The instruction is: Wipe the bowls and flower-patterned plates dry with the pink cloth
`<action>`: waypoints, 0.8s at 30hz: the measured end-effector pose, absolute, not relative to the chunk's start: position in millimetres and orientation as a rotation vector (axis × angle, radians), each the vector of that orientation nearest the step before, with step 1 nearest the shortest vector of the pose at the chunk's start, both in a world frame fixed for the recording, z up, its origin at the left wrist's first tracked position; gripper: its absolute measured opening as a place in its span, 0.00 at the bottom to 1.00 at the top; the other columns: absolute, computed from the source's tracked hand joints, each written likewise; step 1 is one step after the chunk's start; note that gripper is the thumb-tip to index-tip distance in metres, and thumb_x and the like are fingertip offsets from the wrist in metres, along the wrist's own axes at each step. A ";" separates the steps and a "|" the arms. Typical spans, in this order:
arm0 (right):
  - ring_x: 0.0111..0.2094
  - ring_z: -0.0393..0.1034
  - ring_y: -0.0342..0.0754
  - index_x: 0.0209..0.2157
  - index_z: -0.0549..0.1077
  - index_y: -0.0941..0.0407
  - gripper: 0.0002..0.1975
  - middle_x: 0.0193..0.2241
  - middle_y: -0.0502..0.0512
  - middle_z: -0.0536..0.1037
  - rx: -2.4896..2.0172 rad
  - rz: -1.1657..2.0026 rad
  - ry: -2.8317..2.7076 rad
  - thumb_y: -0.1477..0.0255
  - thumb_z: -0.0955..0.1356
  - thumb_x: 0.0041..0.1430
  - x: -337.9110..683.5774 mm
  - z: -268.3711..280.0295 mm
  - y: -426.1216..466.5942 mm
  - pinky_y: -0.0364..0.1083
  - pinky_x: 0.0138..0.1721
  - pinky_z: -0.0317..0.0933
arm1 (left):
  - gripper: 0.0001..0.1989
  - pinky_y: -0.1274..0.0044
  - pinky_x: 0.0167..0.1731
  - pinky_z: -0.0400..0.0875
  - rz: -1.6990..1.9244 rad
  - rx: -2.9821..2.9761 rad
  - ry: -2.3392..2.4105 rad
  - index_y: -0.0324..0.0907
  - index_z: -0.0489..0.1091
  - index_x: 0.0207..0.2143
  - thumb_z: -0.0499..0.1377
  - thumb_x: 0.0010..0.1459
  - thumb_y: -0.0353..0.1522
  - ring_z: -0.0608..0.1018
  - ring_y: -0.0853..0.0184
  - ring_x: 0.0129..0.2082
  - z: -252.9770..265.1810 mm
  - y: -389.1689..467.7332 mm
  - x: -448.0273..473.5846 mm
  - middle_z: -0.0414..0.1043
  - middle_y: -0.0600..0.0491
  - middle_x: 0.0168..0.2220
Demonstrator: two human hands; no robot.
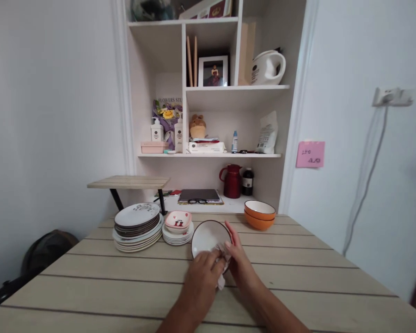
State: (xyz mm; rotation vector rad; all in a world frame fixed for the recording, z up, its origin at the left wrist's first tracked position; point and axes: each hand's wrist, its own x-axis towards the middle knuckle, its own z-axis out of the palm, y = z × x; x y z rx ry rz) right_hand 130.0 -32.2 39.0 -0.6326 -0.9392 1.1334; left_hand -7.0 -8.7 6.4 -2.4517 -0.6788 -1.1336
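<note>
A bowl (pixel 208 238) with a white inside and a dark rim is tilted up towards me over the table. My right hand (pixel 241 261) grips its right side, thumb at the rim and fingers behind. Bunched in my left hand (pixel 203 275) is a crumpled white tissue (pixel 221 281), pressed against the lower inner part of the bowl. The fingers of that hand are curled over the tissue and hide part of it. The bowl's outer side is out of sight.
Two stacked orange bowls (pixel 259 221) stand at the back right. To the left are a stack of plates (pixel 138 215) and small saucers (pixel 178 238) bearing a pink-rimmed dish (pixel 178 219). A small raised shelf (pixel 128 181) overhangs the back left. A red jug (pixel 232 181) stands farther back.
</note>
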 end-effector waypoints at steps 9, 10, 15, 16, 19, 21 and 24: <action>0.46 0.71 0.54 0.62 0.62 0.47 0.35 0.54 0.54 0.75 -0.690 1.058 -0.943 0.61 0.71 0.54 131.3 40.3 -31.3 0.51 0.50 0.62 | 0.29 0.66 0.47 0.75 -1.010 -2.537 -0.756 0.46 0.63 0.60 0.56 0.57 0.21 0.77 0.59 0.48 5.5 -9.4 -7.2 0.72 0.46 0.55; 0.47 0.70 0.54 0.62 0.63 0.48 0.34 0.54 0.54 0.75 -0.692 1.050 -0.970 0.62 0.71 0.53 133.9 42.2 -31.7 0.50 0.51 0.61 | 0.29 0.66 0.48 0.74 -0.986 -2.571 -0.768 0.46 0.63 0.60 0.55 0.58 0.21 0.76 0.58 0.50 5.4 -8.7 -7.3 0.71 0.46 0.56; 0.44 0.71 0.53 0.62 0.63 0.48 0.35 0.47 0.54 0.79 -0.761 1.081 -1.043 0.68 0.70 0.52 146.8 49.9 -35.0 0.50 0.49 0.60 | 0.25 0.68 0.50 0.72 -0.903 -2.712 -0.846 0.48 0.66 0.58 0.55 0.60 0.23 0.76 0.59 0.52 7.2 -7.2 -6.3 0.72 0.47 0.56; 0.43 0.71 0.52 0.62 0.64 0.49 0.35 0.45 0.54 0.79 -0.779 1.086 -1.050 0.69 0.70 0.51 148.5 50.9 -35.7 0.49 0.48 0.60 | 0.24 0.68 0.50 0.72 -0.906 -2.715 -0.842 0.48 0.67 0.58 0.55 0.60 0.23 0.76 0.59 0.51 7.7 -7.3 -5.9 0.72 0.47 0.55; 0.41 0.71 0.52 0.63 0.63 0.50 0.36 0.39 0.52 0.80 -0.811 1.101 -1.064 0.71 0.69 0.50 151.8 54.7 -38.2 0.49 0.46 0.60 | 0.22 0.69 0.49 0.73 -0.935 -2.673 -0.780 0.48 0.68 0.56 0.56 0.61 0.24 0.76 0.60 0.49 8.0 -7.7 -4.7 0.73 0.48 0.55; 0.41 0.70 0.52 0.63 0.63 0.49 0.36 0.39 0.52 0.80 -0.813 1.109 -1.071 0.72 0.68 0.49 153.7 58.6 -40.7 0.49 0.46 0.60 | 0.21 0.70 0.48 0.73 -0.959 -2.615 -0.743 0.48 0.69 0.55 0.56 0.61 0.24 0.77 0.60 0.48 7.4 -8.0 -4.0 0.73 0.48 0.54; 0.42 0.70 0.51 0.61 0.65 0.48 0.36 0.47 0.52 0.78 -0.829 1.138 -1.099 0.74 0.67 0.47 158.9 66.2 -45.3 0.49 0.45 0.60 | 0.18 0.70 0.48 0.73 -0.967 -2.572 -0.688 0.47 0.70 0.52 0.57 0.62 0.26 0.76 0.61 0.47 7.2 -8.4 -4.0 0.74 0.50 0.52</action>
